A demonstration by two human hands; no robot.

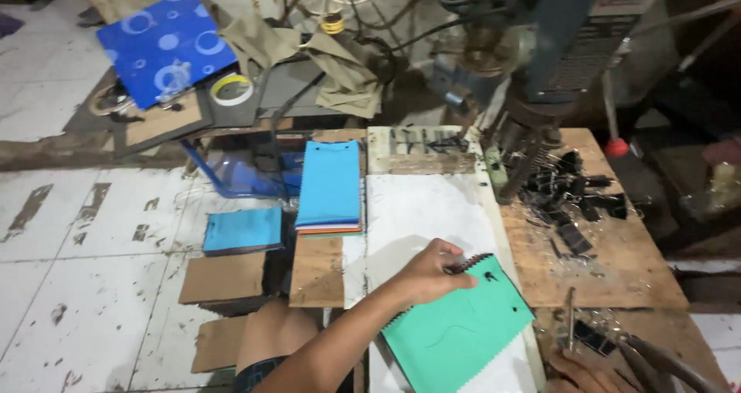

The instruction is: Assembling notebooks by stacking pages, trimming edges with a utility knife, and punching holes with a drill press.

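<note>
My left hand (427, 274) reaches in from the bottom centre and grips the top edge of a green-covered notebook (455, 335), fingers closed on its dark spiral wire (468, 263). The notebook lies tilted on a white board (421, 211). Only part of my right hand (577, 371) shows at the bottom right edge. It rests beside dark plier-like handles (664, 360), and whether it grips them is unclear. A thin metal rod (570, 317) lies just above it.
A drill press (532, 76) with a red knob (616, 147) stands at the back right. Black binder clips (575, 200) are piled on a wooden board (610, 269). Two blue-covered stacks (330, 183) (243, 229) lie left, near cardboard pieces (224, 279). A tape roll (232, 89) sits farther back.
</note>
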